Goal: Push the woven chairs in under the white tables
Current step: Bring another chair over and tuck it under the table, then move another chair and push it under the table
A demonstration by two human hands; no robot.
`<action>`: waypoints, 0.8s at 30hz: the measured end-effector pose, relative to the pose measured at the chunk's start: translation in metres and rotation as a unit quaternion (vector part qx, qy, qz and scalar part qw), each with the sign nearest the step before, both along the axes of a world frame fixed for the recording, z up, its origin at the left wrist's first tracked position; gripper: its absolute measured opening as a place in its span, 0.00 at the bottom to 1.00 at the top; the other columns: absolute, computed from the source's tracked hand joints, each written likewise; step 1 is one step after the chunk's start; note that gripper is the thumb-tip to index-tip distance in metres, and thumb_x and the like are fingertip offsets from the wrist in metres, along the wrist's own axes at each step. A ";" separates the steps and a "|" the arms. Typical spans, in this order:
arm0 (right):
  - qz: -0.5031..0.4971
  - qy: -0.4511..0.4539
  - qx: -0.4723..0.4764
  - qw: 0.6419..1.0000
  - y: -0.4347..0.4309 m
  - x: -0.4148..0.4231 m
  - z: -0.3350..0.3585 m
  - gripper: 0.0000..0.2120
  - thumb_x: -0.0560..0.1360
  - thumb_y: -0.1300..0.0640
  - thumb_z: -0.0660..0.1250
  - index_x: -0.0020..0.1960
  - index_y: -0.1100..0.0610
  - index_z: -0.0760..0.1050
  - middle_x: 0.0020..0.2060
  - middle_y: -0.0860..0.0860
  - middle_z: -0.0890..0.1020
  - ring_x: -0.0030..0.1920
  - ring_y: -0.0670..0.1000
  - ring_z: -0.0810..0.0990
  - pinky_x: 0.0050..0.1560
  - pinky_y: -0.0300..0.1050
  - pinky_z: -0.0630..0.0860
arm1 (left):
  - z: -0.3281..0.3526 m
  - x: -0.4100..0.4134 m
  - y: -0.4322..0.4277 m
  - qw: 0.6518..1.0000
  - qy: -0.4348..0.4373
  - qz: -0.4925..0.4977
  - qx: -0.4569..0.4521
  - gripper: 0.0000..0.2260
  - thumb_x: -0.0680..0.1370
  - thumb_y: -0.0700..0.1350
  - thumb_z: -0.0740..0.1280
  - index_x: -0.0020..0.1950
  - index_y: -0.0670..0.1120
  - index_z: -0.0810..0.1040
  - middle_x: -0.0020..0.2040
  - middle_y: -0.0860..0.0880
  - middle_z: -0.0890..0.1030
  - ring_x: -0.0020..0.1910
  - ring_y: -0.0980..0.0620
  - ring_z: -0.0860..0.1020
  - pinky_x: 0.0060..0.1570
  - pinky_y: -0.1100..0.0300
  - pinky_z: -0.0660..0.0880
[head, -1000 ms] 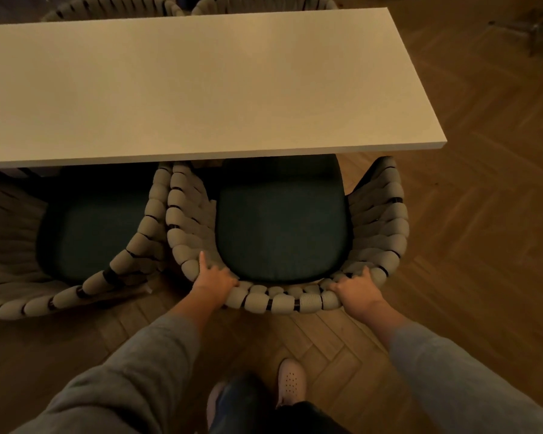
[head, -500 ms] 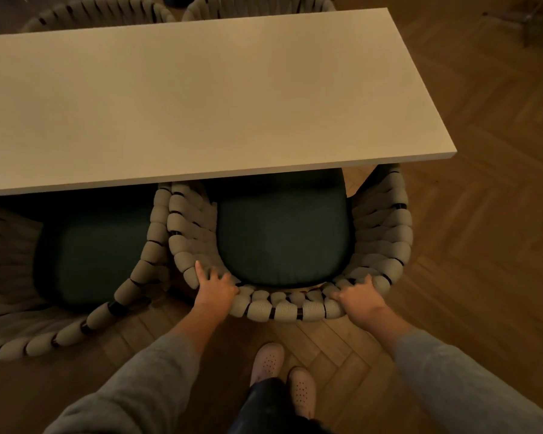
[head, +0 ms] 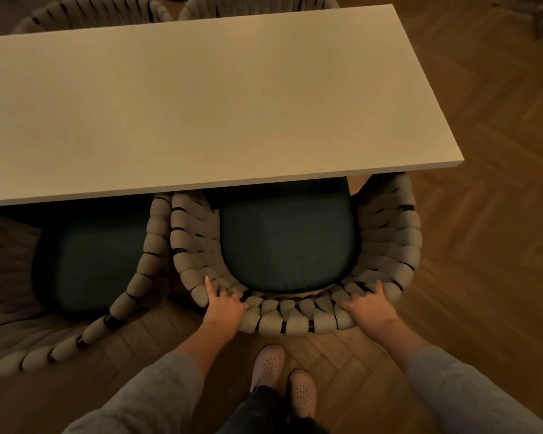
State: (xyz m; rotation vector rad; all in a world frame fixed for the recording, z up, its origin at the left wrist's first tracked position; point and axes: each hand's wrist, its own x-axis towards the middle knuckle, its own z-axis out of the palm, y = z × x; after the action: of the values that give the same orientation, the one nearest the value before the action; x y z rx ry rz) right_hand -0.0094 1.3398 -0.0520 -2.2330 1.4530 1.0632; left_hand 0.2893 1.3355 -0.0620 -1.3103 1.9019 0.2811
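A woven chair (head: 389, 245) with a dark green cushion (head: 286, 242) stands in front of me, its front part tucked under the white table (head: 201, 104). My left hand (head: 224, 308) holds the left side of the chair's curved back rim, index finger stretched along the weave and the other fingers curled over it. On the right side of the same rim, my right hand (head: 370, 308) grips with its fingers hooked over the top. A second woven chair (head: 148, 245) stands to the left, partly under the table, and its arm touches the first chair.
Two more woven chairs (head: 91, 10) (head: 257, 4) show at the table's far side. Herringbone wood floor (head: 483, 214) spreads out to the right. My shoes (head: 267, 368) stand just behind the chair's back.
The chair has slid forward under the table, so the table edge now hides more of the cushion. My feet have stepped closer. Both hands stay on the back rim.
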 end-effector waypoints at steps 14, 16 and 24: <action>0.012 -0.050 0.018 0.999 -0.011 -0.005 -0.007 0.22 0.77 0.61 0.62 0.70 0.51 0.66 0.64 0.55 0.72 0.63 0.59 0.72 0.69 0.65 0.58 | 0.003 -0.001 -0.019 0.995 -0.036 0.014 0.095 0.28 0.79 0.51 0.65 0.77 0.59 0.58 0.76 0.46 0.63 0.75 0.40 0.60 0.66 0.24 0.39; 0.017 -0.078 0.036 0.996 -0.011 -0.009 -0.007 0.24 0.76 0.57 0.64 0.71 0.50 0.65 0.64 0.55 0.72 0.63 0.59 0.72 0.66 0.60 0.62 | 0.007 -0.003 -0.021 0.991 -0.037 0.017 0.129 0.34 0.76 0.54 0.70 0.78 0.58 0.57 0.76 0.47 0.62 0.75 0.41 0.59 0.66 0.24 0.39; 0.032 -0.189 0.038 0.981 -0.052 -0.089 0.008 0.43 0.70 0.37 0.69 0.78 0.46 0.53 0.69 0.53 0.68 0.69 0.56 0.67 0.72 0.54 0.59 | 0.037 -0.071 -0.063 0.908 0.103 0.302 0.271 0.39 0.70 0.63 0.71 0.78 0.57 0.59 0.76 0.50 0.63 0.73 0.43 0.64 0.70 0.43 0.63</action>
State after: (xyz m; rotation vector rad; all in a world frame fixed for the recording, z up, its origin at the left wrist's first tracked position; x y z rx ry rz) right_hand -0.0984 1.2878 -0.0443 -2.2839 1.1673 0.6497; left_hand 0.2182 1.2724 -0.0251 -1.4666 1.3630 1.2126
